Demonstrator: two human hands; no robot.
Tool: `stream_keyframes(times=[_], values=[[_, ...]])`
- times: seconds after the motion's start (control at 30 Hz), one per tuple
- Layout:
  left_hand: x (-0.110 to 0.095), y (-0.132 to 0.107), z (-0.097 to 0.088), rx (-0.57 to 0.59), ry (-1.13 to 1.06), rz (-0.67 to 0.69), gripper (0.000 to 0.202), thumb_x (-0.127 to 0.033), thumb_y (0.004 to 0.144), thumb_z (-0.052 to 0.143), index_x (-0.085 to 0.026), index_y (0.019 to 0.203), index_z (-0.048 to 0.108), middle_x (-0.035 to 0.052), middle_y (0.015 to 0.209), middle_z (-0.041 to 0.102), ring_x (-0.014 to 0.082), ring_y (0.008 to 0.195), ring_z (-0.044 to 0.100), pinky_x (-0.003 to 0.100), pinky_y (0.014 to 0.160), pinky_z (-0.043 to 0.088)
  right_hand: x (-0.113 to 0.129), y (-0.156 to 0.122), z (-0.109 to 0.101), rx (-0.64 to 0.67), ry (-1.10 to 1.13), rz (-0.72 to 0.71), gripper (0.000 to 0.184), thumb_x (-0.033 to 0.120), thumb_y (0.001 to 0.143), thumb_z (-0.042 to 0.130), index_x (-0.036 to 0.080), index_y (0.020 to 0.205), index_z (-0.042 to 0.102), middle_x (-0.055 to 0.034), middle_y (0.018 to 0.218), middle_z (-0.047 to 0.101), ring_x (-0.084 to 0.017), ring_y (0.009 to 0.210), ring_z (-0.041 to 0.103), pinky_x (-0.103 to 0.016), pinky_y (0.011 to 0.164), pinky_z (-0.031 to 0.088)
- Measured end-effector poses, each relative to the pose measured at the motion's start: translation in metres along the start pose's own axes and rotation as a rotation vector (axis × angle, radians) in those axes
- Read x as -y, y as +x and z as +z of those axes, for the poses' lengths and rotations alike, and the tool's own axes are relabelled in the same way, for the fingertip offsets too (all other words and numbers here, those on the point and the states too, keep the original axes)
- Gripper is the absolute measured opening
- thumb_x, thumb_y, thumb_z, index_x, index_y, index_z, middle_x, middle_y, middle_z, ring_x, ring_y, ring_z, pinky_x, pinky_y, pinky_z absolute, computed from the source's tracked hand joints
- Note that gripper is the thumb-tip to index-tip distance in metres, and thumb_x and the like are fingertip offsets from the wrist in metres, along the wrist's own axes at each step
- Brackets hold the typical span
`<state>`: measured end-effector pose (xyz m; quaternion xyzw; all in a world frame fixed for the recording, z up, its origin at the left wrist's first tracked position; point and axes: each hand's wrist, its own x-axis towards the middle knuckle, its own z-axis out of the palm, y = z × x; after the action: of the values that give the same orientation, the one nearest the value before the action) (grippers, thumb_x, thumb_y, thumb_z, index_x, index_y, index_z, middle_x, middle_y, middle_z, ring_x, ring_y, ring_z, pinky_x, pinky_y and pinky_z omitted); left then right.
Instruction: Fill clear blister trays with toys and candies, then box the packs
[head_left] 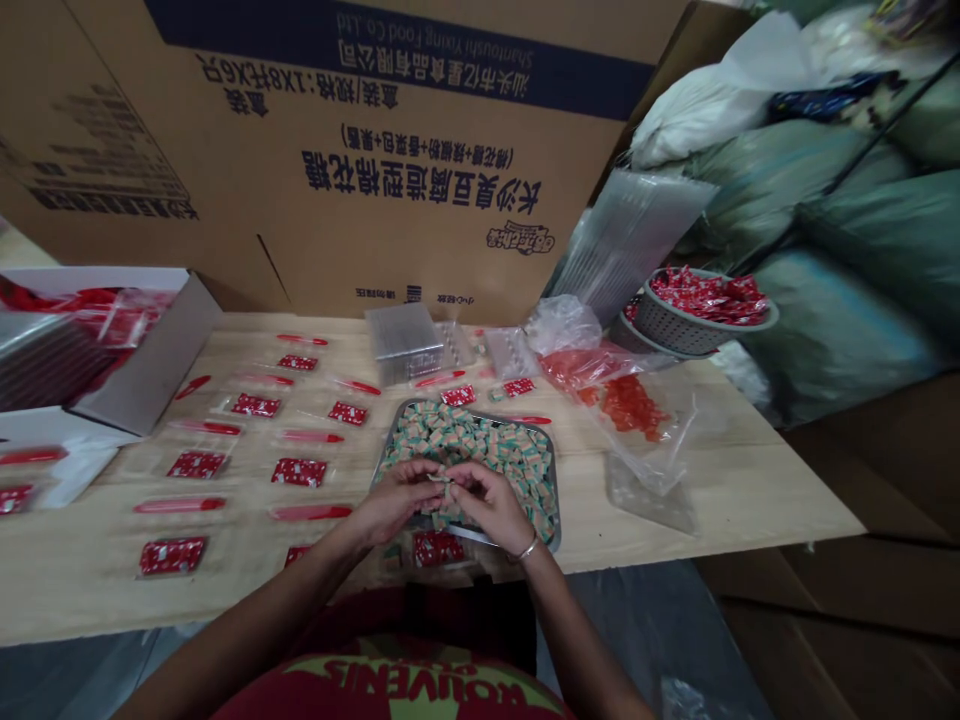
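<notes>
My left hand [396,502] and my right hand [489,506] meet above a metal tray [480,416], their fingertips pinching a small wrapped sweet [439,478] between them. The tray is heaped with many similar sweets [480,450] in pale green and cream wrappers. A thin bangle [527,549] circles my right wrist. Just below the tray lies a red foil packet [439,548], partly hidden by my forearm. To the left, red packets [298,472] and red sticks in clear sleeves [310,512] lie in rows on the wooden table [67,600].
A large printed cardboard panel [360,170] stands behind the table. An open carton [142,350] sits at the left. A clear bag of orange-red pieces [630,410] lies to the right, beside stacked clear plastic trays [405,342]. Behind it, a grey basket [694,325] holds red packets, with green sacks [825,230] beyond.
</notes>
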<state>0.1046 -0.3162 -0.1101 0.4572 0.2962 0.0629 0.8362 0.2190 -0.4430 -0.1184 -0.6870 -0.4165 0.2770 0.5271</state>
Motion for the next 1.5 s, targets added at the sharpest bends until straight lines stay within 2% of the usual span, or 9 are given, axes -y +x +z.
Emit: stream_keyframes(times=[0.13, 0.2, 0.33, 0.5, 0.63, 0.8, 1.0, 1.23, 1.5], values=[[0.005, 0.013, 0.003, -0.055, 0.254, 0.18, 0.021, -0.018, 0.049, 0.076, -0.016, 0.068, 0.067, -0.0029, 0.064, 0.065, 0.0106, 0.06, 0.057, 0.021, 0.057, 0.048, 0.002, -0.003, -0.008, -0.228, -0.395, -0.129, 0.019, 0.018, 0.081, 0.05, 0.019, 0.09, 0.066, -0.0081, 0.095, 0.059, -0.02, 0.09, 0.057, -0.034, 0.08, 0.048], [0.006, 0.016, 0.006, -0.027, 0.323, 0.22, 0.014, -0.017, 0.051, 0.072, -0.017, 0.065, 0.067, -0.0032, 0.061, 0.064, 0.0105, 0.059, 0.056, 0.02, 0.056, 0.046, 0.007, -0.005, -0.008, -0.17, -0.464, -0.213, 0.021, 0.019, 0.083, 0.052, 0.021, 0.1, 0.065, -0.009, 0.104, 0.057, -0.021, 0.099, 0.054, -0.035, 0.086, 0.047], [0.004, 0.014, 0.009, 0.034, 0.332, 0.202, 0.011, -0.024, 0.056, 0.07, -0.017, 0.06, 0.063, -0.0036, 0.057, 0.062, 0.0097, 0.053, 0.055, 0.021, 0.054, 0.046, 0.014, -0.005, -0.003, -0.051, -0.376, -0.26, 0.019, 0.025, 0.09, 0.046, 0.02, 0.091, 0.064, -0.0062, 0.092, 0.057, -0.017, 0.088, 0.056, -0.029, 0.078, 0.047], [-0.001, 0.008, 0.009, -0.038, 0.25, 0.121, 0.024, -0.032, 0.053, 0.077, -0.016, 0.067, 0.064, -0.0031, 0.061, 0.063, 0.011, 0.052, 0.057, 0.024, 0.054, 0.05, 0.01, 0.0, -0.005, -0.115, -0.041, -0.12, 0.02, 0.032, 0.09, 0.046, 0.02, 0.079, 0.058, 0.0004, 0.073, 0.054, -0.013, 0.069, 0.053, -0.023, 0.063, 0.044], [-0.002, 0.006, 0.015, -0.061, 0.219, 0.192, 0.026, -0.033, 0.055, 0.077, -0.016, 0.071, 0.066, -0.0014, 0.063, 0.066, 0.0117, 0.055, 0.059, 0.025, 0.059, 0.051, 0.009, 0.0, 0.007, -0.226, -0.017, -0.062, 0.023, 0.035, 0.087, 0.052, 0.019, 0.072, 0.059, 0.0009, 0.071, 0.053, -0.012, 0.068, 0.052, -0.023, 0.062, 0.042], [0.008, 0.001, 0.026, -0.129, 0.175, 0.33, 0.024, -0.034, 0.062, 0.074, -0.016, 0.076, 0.067, 0.0019, 0.073, 0.069, 0.0137, 0.065, 0.061, 0.025, 0.064, 0.051, 0.009, -0.003, 0.028, -0.439, 0.111, 0.041, 0.02, 0.033, 0.086, 0.052, 0.019, 0.099, 0.055, 0.0001, 0.078, 0.056, -0.013, 0.069, 0.055, -0.024, 0.063, 0.047], [0.009, -0.009, 0.025, -0.159, 0.079, 0.274, 0.03, -0.04, 0.06, 0.076, -0.017, 0.079, 0.069, 0.002, 0.077, 0.07, 0.0141, 0.07, 0.06, 0.026, 0.069, 0.05, 0.017, -0.005, 0.026, -0.323, -0.104, -0.068, 0.017, 0.028, 0.089, 0.047, 0.02, 0.098, 0.059, -0.0059, 0.091, 0.06, -0.017, 0.084, 0.058, -0.031, 0.075, 0.049], [-0.001, -0.014, 0.016, -0.246, -0.08, 0.195, 0.036, -0.041, 0.046, 0.084, -0.016, 0.066, 0.068, -0.0025, 0.063, 0.064, 0.0081, 0.055, 0.053, 0.02, 0.056, 0.047, 0.024, 0.0, 0.025, -0.136, -0.331, -0.295, 0.031, 0.021, 0.092, 0.041, 0.024, 0.117, 0.058, -0.0073, 0.099, 0.06, -0.018, 0.095, 0.058, -0.032, 0.082, 0.048], [-0.004, -0.025, 0.002, -0.26, -0.18, 0.17, 0.032, -0.035, 0.047, 0.084, -0.015, 0.066, 0.067, -0.0016, 0.067, 0.066, 0.0095, 0.059, 0.058, 0.024, 0.063, 0.05, 0.021, 0.012, 0.04, -0.183, -0.184, -0.24, 0.013, 0.024, 0.088, 0.05, 0.02, 0.089, 0.062, -0.0033, 0.083, 0.06, -0.015, 0.076, 0.057, -0.026, 0.067, 0.048]])
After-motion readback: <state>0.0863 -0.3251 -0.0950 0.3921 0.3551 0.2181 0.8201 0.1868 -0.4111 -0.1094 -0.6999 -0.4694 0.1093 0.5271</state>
